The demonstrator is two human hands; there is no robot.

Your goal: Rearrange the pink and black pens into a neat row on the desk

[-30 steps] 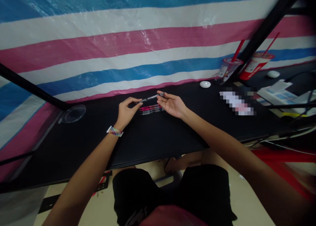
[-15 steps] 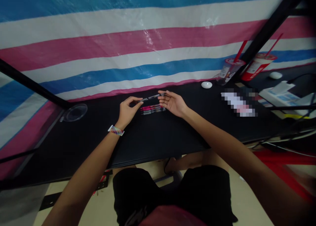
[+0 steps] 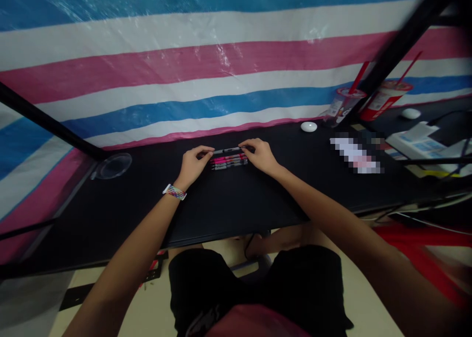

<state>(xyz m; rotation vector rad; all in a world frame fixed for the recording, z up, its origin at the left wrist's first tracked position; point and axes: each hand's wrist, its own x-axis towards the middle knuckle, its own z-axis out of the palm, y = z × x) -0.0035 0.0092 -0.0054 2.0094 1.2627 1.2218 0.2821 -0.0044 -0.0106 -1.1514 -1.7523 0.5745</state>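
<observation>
A striped sheet [image 3: 206,59] backs the black bench [image 3: 236,204]. The left hand [image 3: 193,165] and right hand [image 3: 263,157] pinch opposite ends of a pen [image 3: 226,151] between their fingers, just beyond a row of pens [image 3: 229,162].

Grey-and-black pen [image 3: 230,150] | held at both ends | pink and grey pens [image 3: 229,162] | parallel, just beside

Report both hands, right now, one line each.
Left hand: closed, thumb and fingers pinching the left end of a pen.
Right hand: closed, thumb and fingers pinching the right end of the same pen.
</observation>
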